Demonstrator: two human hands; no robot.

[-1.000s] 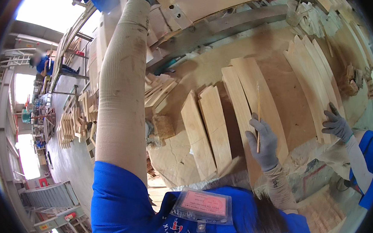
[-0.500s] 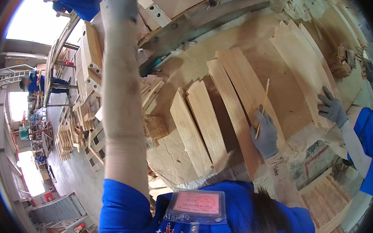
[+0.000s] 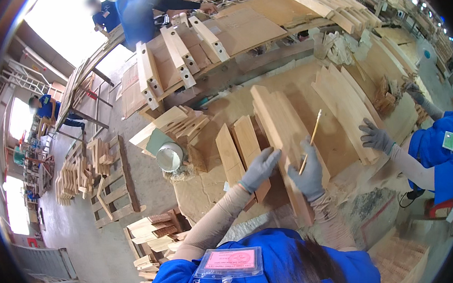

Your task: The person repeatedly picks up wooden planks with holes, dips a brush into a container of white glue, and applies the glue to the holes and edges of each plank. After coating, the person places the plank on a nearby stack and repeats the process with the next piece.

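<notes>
The table (image 3: 346, 151), covered in brown sheeting, spreads across the middle. Two sleeved forearms (image 3: 213, 226) come up over its near side, angled inward. Ahead of them two long boards (image 3: 290, 119) sit close together near the table's centre, pointing away from the person. Right of these are at least three pale boards (image 3: 337, 104); left are two shorter boards (image 3: 229, 151), their near ends partly covered by an arm. One round pot (image 3: 169, 157) stands beyond them, at the left. The hands, both grey-gloved, are apart: the left hand (image 3: 260, 169) has its fingers stretched out against the long boards' left edge, though whether it grips cannot be told; the right hand (image 3: 307, 172) lies over their right side, thumb and fingers closed on one slim, pencil-like stick (image 3: 315, 127) that slants upward.
</notes>
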